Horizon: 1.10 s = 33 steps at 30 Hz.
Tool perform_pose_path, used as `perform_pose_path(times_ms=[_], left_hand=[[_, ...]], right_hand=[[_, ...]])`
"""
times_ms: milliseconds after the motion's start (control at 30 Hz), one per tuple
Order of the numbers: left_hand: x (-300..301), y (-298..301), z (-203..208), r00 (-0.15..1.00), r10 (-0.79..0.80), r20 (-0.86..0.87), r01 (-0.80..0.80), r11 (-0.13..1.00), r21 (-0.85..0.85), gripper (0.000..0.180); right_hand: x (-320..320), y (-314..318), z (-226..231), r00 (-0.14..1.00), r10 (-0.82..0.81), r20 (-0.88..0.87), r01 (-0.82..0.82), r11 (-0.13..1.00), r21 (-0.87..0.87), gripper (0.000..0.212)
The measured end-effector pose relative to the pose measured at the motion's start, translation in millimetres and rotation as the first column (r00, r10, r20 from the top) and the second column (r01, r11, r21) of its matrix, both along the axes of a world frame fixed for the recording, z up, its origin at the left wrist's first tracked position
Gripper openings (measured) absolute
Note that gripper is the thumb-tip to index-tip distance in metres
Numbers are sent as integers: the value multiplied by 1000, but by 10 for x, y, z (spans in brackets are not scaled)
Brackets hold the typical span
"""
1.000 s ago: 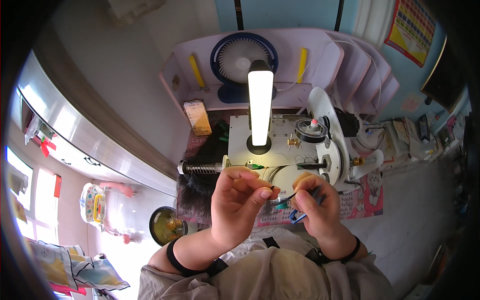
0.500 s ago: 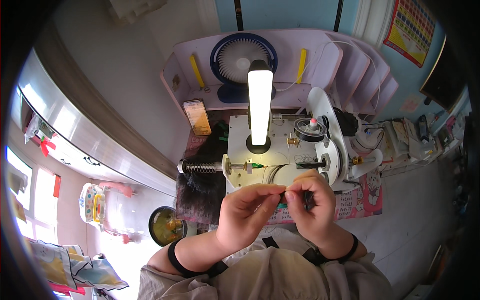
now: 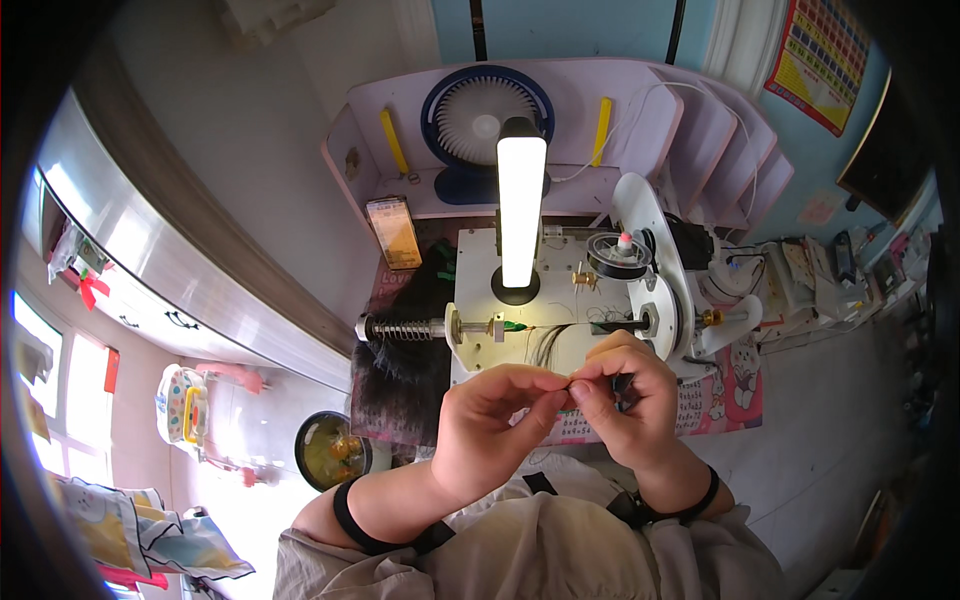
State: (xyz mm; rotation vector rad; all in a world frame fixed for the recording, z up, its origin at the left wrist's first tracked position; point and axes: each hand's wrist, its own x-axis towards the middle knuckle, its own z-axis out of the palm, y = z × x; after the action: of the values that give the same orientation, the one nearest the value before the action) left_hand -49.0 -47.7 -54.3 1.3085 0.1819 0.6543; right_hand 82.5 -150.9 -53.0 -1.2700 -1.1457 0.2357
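My left hand (image 3: 497, 420) and my right hand (image 3: 632, 405) meet fingertip to fingertip in front of the machine. Each pinches thumb against forefinger; whatever lies between the tips is too small to make out. Something dark shows partly behind my right fingers. Just beyond the hands is a white winding machine (image 3: 480, 270). A spring-loaded shaft (image 3: 400, 329) with a green tip (image 3: 514, 326) points at a black spindle (image 3: 615, 327), and a thin line runs between them. Dark strands (image 3: 545, 347) curve over the machine's plate. A spool (image 3: 618, 257) sits at its back right.
A lit lamp (image 3: 520, 215) stands on the machine. Long dark hair (image 3: 400, 390) lies at its left, near a propped phone (image 3: 394, 232). Behind are a blue fan (image 3: 487, 118) and a pale shelf (image 3: 575, 85). A round bowl (image 3: 333, 450) is lower left.
My fingertips stay together, with a small shift of the right fingers. A bit of green seen beneath them before is now out of sight. The machine looks unchanged.
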Motion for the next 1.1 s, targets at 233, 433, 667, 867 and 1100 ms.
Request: perform_pose_path(times_ms=[233, 433, 667, 867, 1100], left_hand=[[80, 41, 14, 946, 206, 251, -219, 975, 29, 9], [67, 142, 99, 939, 221, 264, -344, 554, 759, 30], [143, 221, 102, 815, 127, 565, -578, 110, 809, 30], [124, 194, 132, 782, 97, 616, -602, -138, 786, 45], [129, 203, 126, 794, 121, 596, -577, -160, 801, 43]], right_hand=[[55, 8, -141, 967, 186, -175, -162, 976, 147, 7], [-1, 39, -209, 930, 286, -230, -201, 922, 331, 7], [-106, -44, -239, 913, 181, -367, -69, 952, 297, 12], [-179, -173, -200, 923, 113, -368, -31, 975, 222, 11], [-203, -149, -154, 924, 35, -380, 38, 982, 183, 9]])
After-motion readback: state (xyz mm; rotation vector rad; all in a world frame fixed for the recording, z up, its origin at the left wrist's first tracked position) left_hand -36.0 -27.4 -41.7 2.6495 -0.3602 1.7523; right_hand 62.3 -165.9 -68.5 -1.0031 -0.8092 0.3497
